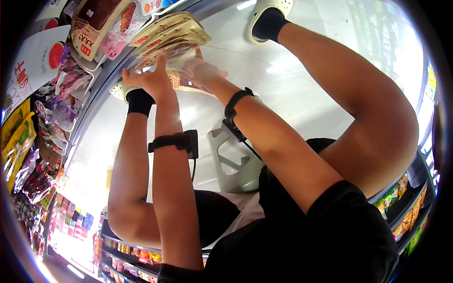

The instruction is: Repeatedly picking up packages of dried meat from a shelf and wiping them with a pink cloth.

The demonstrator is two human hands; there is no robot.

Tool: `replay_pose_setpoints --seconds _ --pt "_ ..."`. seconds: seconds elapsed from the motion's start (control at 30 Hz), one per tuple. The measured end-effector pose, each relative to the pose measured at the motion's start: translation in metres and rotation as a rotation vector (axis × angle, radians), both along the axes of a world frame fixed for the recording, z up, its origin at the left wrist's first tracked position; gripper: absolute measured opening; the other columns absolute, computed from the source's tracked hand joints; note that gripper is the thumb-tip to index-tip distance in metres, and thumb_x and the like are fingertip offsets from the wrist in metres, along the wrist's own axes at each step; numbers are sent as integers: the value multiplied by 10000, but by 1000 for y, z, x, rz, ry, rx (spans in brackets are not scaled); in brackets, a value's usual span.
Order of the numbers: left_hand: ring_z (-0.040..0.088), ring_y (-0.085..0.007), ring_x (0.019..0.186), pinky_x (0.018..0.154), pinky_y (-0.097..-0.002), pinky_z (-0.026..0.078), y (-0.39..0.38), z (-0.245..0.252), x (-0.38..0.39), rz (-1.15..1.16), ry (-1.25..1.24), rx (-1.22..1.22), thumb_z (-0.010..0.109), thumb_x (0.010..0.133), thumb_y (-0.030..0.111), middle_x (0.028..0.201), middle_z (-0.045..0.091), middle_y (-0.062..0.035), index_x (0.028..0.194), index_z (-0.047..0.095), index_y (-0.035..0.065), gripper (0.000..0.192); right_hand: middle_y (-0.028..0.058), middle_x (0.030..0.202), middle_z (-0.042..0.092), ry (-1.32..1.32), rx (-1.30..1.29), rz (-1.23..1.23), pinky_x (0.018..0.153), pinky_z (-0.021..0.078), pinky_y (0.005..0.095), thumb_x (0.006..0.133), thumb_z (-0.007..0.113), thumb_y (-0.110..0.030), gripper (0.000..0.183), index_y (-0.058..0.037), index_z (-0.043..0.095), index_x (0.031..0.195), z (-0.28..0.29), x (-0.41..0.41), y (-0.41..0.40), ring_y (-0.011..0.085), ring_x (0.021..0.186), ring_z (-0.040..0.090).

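Observation:
My left hand (154, 80) is at the near edge of a fanned stack of flat snack packets (173, 33), its fingers spread apart. One of its fingers overlaps the lowest packets, and whether it presses on them is hard to see. Close on the right is my right hand (200, 71), blurred, with one finger pointing up beside the stack. Beneath both hands lies another flat packet (185, 84), with a brown window and printed writing. My right fingers are curled over it, but their grip is hidden. The stack sits low, beside the rack's edge.
Along the left runs a display rack with hanging snack packets (88, 28), a white printed sign (35, 67) and yellow bags (17, 141). A grey plastic stool (233, 169) stands under me on the pale floor (283, 81). More stocked shelves (131, 260) are behind me.

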State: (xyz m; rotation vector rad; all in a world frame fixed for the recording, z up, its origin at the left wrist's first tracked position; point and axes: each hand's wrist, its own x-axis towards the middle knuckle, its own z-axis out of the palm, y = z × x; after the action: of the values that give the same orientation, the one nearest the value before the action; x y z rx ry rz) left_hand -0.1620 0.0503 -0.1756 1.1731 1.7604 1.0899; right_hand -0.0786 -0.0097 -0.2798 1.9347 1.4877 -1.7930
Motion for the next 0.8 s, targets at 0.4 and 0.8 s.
replay_pose_setpoints --seconds 0.4,0.8 --pt "488 -177 1142 914 -374 461 4 -13 3 -215 -504 -449 746 786 43 1257 454 -63 1301 322 160 677 130 1292 542 -37 70 -146 913 468 364 843 575 -276 448 -61 570 1236 -2 8 2 256 1177 530" --pt "456 -233 1186 1021 -334 391 -1 -39 42 -234 -457 -257 791 689 -43 1290 441 -134 1330 225 37 859 166 1200 578 -121 18 -18 814 502 380 848 584 -220 434 -49 495 1237 -3 26 8 276 1041 610"
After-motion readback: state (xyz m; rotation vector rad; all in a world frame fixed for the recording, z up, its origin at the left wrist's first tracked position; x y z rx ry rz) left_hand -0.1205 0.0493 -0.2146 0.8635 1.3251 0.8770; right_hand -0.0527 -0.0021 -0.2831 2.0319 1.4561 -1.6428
